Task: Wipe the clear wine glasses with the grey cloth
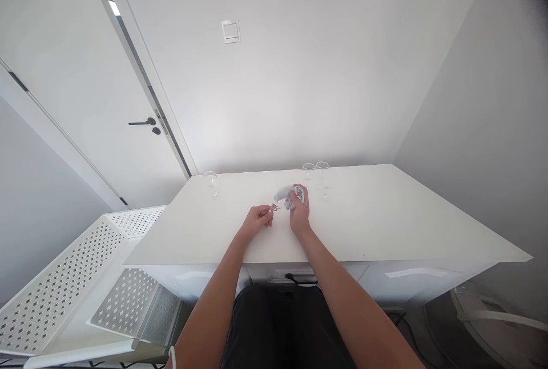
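Observation:
My left hand [259, 217] is closed, its fingertips pinching a small shiny clear piece [274, 207] that looks like the foot and stem of a wine glass. Wrapped round a crumpled light grey cloth [284, 193], my right hand [301, 209] is just to the right of it. The cloth bunches around where the bowl would be, so most of the glass is hidden. Both hands are above the middle of the white table [368, 221]. Behind my right hand stand two clear stemmed glasses, one [308, 168] beside the other [322, 166].
Another stemmed glass [210, 178] stands at the table's back left. A white wall with a light switch [231, 31] rises behind the table. At left are a door with a black handle [143, 122] and a white perforated rack [64, 272]. A round bin-like object [492, 323] sits lower right.

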